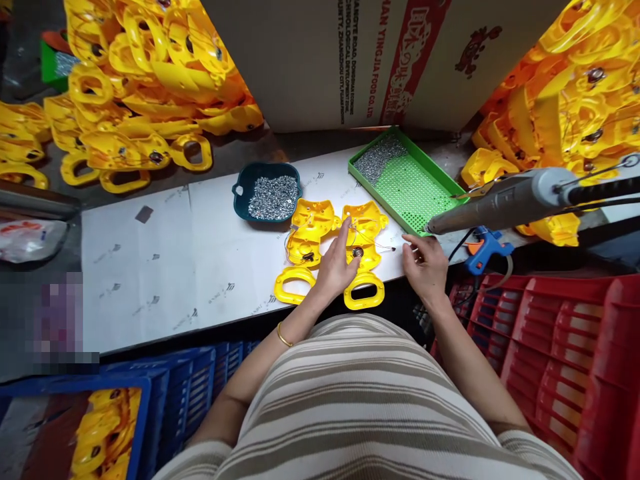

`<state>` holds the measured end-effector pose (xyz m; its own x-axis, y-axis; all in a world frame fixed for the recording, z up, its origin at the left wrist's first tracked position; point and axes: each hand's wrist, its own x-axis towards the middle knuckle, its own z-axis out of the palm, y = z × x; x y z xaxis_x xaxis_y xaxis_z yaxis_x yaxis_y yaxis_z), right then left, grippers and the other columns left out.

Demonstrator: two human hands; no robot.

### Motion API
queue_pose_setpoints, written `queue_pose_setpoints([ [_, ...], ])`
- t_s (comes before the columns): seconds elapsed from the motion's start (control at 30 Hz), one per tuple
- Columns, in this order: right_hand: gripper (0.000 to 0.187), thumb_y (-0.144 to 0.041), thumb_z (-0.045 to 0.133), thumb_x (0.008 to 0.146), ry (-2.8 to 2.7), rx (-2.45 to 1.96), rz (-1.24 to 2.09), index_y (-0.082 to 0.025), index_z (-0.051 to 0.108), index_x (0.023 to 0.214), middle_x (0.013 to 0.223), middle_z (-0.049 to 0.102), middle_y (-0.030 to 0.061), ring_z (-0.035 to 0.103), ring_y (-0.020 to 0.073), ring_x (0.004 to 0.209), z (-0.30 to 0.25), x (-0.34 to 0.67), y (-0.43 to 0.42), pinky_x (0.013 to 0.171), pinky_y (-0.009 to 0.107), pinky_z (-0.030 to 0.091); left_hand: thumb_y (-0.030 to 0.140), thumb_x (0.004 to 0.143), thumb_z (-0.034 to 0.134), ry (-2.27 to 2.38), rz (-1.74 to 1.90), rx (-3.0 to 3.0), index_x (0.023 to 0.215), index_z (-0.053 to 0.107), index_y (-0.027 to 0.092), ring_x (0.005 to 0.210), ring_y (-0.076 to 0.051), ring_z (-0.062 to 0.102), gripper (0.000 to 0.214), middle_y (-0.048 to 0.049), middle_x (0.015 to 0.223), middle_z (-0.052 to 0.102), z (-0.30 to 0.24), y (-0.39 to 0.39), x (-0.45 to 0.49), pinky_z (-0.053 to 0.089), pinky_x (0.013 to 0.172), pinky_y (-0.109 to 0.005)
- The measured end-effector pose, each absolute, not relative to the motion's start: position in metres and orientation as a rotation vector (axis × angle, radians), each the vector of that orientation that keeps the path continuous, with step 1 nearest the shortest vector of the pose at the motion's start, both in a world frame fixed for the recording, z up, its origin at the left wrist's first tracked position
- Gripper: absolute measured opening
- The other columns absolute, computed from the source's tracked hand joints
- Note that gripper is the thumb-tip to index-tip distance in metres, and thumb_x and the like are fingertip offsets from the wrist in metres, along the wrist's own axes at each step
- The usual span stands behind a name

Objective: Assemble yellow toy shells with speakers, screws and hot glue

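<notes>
2 yellow shells on white board [145, 280]. The right shell [371, 223] lies long axis pointing away from torso, handle loop nearest. Left hand [336, 263] nearer, fingers straight, over its left edge. Right hand [426, 265] right of it, apart, half-curled; can't tell if pinching anything.

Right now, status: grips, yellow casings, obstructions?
Left grip at a yellow casing, another alongside. Right grip near green tray's corner. Gray tool juts across tray's edge.
</notes>
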<state>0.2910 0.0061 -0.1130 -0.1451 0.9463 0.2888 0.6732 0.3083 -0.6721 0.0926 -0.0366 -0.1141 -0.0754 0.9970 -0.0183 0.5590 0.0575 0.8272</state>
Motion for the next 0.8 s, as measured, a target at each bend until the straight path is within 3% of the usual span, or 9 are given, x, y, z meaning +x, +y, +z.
queue_pose_setpoints([
  [0.17,0.029,-0.034,0.058,0.088,-2.016,-1.533,0.637,-0.019,0.069,0.109,0.099,0.062,0.008,0.057,0.0126,0.062,-0.124,0.299,0.006,0.063,0.029,0.051,0.007,0.077,0.057,1.727,0.852,1.547,0.153,0.018,0.023,0.14,-0.029,0.038,0.088,-0.0101,0.157,0.031,-0.111,-0.036,0.092,0.036,0.114,-0.045],
  [0.33,0.023,-0.031,0.054,0.09,-2.133,-1.537,0.698,-0.02,0.073,0.098,0.093,0.066,0.0085,0.064,0.0215,0.085,-0.126,0.29,0.013,0.074,0.033,0.05,0.009,0.077,0.057,1.724,0.863,1.558,0.153,0.016,0.024,0.14,-0.027,0.04,0.087,-0.0096,0.156,0.033,-0.113,-0.038,0.092,0.037,0.114,-0.043],
  [0.5,0.02,-0.03,0.057,0.085,-2.131,-1.535,0.788,-0.02,0.073,0.09,0.09,0.072,0.0094,0.066,0.0246,0.084,-0.118,0.299,0.018,0.078,0.038,0.051,0.012,0.079,0.058,1.736,0.849,1.585,0.154,0.015,0.022,0.137,-0.028,0.043,0.087,-0.0108,0.154,0.037,-0.114,-0.037,0.093,0.04,0.111,-0.042],
  [0.57,0.021,-0.032,0.058,0.085,-2.087,-1.532,0.847,-0.02,0.073,0.09,0.09,0.074,0.0083,0.068,0.0225,0.081,-0.116,0.3,0.016,0.077,0.036,0.053,0.016,0.082,0.059,1.755,0.835,1.581,0.154,0.014,0.023,0.128,-0.029,0.053,0.085,-0.0122,0.15,0.042,-0.111,-0.039,0.093,0.046,0.105,-0.042],
  [0.7,0.024,-0.039,0.06,0.084,-1.962,-1.496,1.08,-0.019,0.074,0.092,0.083,0.076,0.0047,0.07,0.0175,0.069,-0.11,0.29,0.005,0.067,0.029,0.056,0.032,0.09,0.058,1.819,0.836,1.588,0.154,0.012,0.025,0.086,-0.02,0.069,0.079,-0.0149,0.139,0.053,-0.102,-0.056,0.091,0.057,0.081,-0.035],
  [0.8,0.02,-0.035,0.063,0.082,-1.921,-1.395,1.275,-0.02,0.074,0.089,0.085,0.076,0.0043,0.07,0.0173,0.072,-0.106,0.278,-0.004,0.069,0.029,0.056,0.04,0.088,0.063,1.905,0.866,1.686,0.147,0.026,0.021,0.087,-0.019,0.066,0.072,-0.0155,0.134,0.054,-0.099,-0.078,0.088,0.057,0.078,-0.033],
])
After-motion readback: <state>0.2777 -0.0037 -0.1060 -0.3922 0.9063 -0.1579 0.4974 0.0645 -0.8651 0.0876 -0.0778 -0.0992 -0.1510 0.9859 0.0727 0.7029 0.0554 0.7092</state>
